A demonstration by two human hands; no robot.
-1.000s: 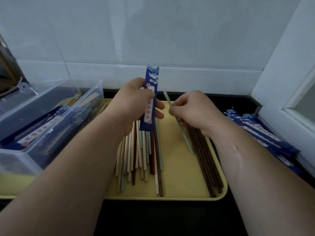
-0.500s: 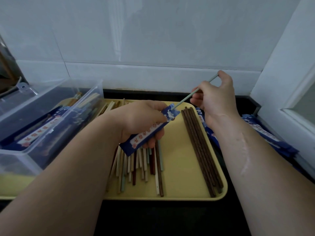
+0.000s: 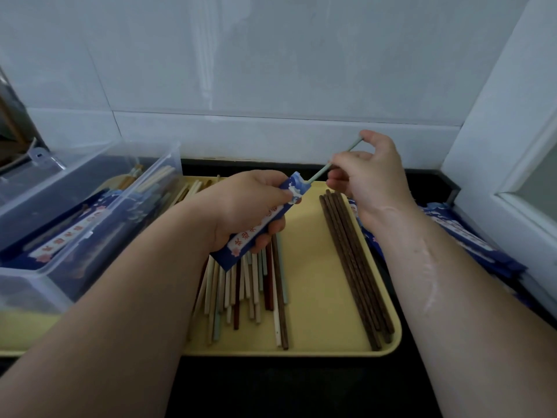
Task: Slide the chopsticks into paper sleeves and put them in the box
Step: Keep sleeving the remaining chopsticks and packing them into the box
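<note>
Nearest me: dark surface w/ the yellow tray on it. On the tray's near-middle part lie loose mixed chopsticks in cream, pale green and red-brown, roughly parallel, ends pointing at me. Along the tray's right edge is a bundle of dark brown chopsticks, side by side.

Above the tray's middle, my left hand grips a blue paper sleeve. My fingers curl under it w/ the thumb on top, and the sleeve is tilted, open end up and to the right. A pale green chopstick has its tip in that open end; the rest sticks out toward the tray's far right corner. My right hand pinches its upper part betw. thumb and fingers, over that corner.

On the tray's left side: clear plastic box holding sleeved chopsticks, some bare ends showing at its far end. Right of the tray: stack of blue sleeves on the surface. Beyond the tray: white tiled wall.
</note>
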